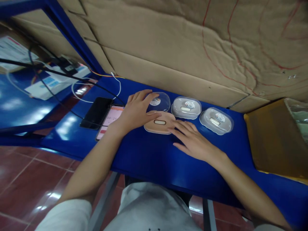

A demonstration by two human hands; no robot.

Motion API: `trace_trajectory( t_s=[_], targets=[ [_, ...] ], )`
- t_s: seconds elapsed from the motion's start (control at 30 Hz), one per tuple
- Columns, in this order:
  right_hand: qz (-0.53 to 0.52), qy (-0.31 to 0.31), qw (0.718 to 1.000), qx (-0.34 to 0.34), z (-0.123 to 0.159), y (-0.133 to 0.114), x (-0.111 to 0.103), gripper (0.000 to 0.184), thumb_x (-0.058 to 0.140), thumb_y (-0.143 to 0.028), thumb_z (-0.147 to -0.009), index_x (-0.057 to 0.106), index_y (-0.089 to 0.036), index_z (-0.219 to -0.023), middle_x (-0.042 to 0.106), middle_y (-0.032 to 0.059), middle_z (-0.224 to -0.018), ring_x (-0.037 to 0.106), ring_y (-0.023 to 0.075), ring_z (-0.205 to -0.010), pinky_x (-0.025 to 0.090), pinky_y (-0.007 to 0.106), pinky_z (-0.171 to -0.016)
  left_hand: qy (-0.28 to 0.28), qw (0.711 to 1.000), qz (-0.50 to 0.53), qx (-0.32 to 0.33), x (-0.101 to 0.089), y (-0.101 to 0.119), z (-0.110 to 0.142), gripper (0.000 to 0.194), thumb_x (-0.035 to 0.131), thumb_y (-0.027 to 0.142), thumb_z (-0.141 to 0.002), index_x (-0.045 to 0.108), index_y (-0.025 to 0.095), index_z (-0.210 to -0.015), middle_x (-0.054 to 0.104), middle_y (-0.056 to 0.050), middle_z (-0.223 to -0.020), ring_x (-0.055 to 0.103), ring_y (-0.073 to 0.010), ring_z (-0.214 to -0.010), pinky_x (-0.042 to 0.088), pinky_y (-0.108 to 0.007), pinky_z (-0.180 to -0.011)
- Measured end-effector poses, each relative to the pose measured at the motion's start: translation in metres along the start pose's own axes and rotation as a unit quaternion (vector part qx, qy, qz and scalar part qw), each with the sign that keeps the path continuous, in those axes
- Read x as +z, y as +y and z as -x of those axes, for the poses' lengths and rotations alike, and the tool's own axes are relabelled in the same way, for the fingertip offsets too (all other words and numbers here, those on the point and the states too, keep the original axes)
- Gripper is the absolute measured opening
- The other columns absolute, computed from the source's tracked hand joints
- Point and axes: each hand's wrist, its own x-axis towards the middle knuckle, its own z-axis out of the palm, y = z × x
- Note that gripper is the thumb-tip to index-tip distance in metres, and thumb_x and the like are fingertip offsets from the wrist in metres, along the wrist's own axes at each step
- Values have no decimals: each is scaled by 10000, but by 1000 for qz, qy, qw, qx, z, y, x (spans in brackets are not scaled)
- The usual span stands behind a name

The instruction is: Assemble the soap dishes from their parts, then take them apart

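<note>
A shallow peach-coloured tray (157,128) with rounded corners lies on the blue table in front of me, with a small white oval piece (160,122) in a dark-edged slot at its middle. Just behind it is a clear plastic lid (163,100) bearing a round printed sticker. My left hand (137,110) is open; its index fingertip is over the lid's left side and its thumb reaches across the tray's upper left. My right hand (192,139) is open too, palm down, fingertips at the tray's right edge.
Two lidded clear containers (186,108) (216,121) with stickers stand to the right. A cardboard box (276,138) sits farther right. At left are a dark phone (96,112), a phone showing a timer (113,115) and cables. Cardboard sheeting (156,48) backs the table.
</note>
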Motion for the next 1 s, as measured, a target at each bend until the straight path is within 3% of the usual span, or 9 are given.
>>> trace_trajectory(
  t_s=[0.13, 0.27, 0.57, 0.73, 0.83, 0.93, 1.0],
  targets=[
    [5, -16, 1000, -11, -1, -8, 5, 467, 630, -278, -1063, 554, -160, -1508, 594, 181, -1581, 476, 356, -1536, 383, 620, -1268, -5, 999, -13, -31, 5, -2, -3, 722, 767, 491, -940, 517, 227, -1564, 512, -159, -1633, 483, -392, -1507, 377, -555, -1225],
    [-8, -17, 999, -29, 1, -14, -4, 249, 637, -266, -1062, 665, -179, -1294, 690, 153, -1389, 589, 324, -1402, 457, 551, -1200, -35, 997, -34, -60, 8, -1, -3, 712, 748, 504, -959, 515, 217, -1567, 536, -172, -1607, 499, -414, -1488, 409, -576, -1193],
    [-18, -13, 999, -45, 4, -18, -4, 143, 654, -194, -1040, 689, -180, -1178, 703, 135, -1286, 650, 308, -1261, 518, 497, -1084, -91, 994, -49, -27, 32, -2, -3, 720, 786, 481, -937, 532, 232, -1563, 521, -170, -1632, 516, -420, -1483, 412, -579, -1204],
    [-19, -3, 999, -39, 4, -19, 1, 142, 636, -187, -1048, 703, -180, -1173, 728, 133, -1262, 686, 289, -1181, 538, 465, -1008, -84, 996, -20, 11, 36, -4, -4, 688, 715, 467, -1001, 498, 191, -1592, 408, -209, -1716, 387, -411, -1594, 327, -598, -1272],
    [-14, 8, 1000, -26, 4, -16, 1, 165, 617, -207, -1065, 702, -188, -1206, 741, 120, -1253, 695, 284, -1176, 537, 450, -977, -55, 996, 14, 68, 23, 2, 0, 538, 653, 460, -1043, 580, 204, -1510, 493, -184, -1661, 456, -362, -1556, 339, -555, -1269],
    [-7, 2, 1000, -9, 4, -10, -4, 163, 588, -231, -1086, 714, -198, -1184, 756, 105, -1207, 705, 281, -1157, 530, 448, -968, -102, 981, 55, 155, 11, 16, 8, 429, 662, 494, -1037, 671, 236, -1379, 649, -124, -1504, 599, -309, -1420, 417, -483, -1209],
    [-5, -5, 1000, 0, 5, -6, -10, 172, 568, -236, -1096, 728, -199, -1148, 766, 102, -1183, 713, 276, -1128, 532, 445, -962, -153, 968, 62, 189, 8, 25, 14, 461, 698, 523, -1011, 675, 239, -1373, 666, -116, -1481, 612, -310, -1400, 430, -474, -1197]
  ],
)
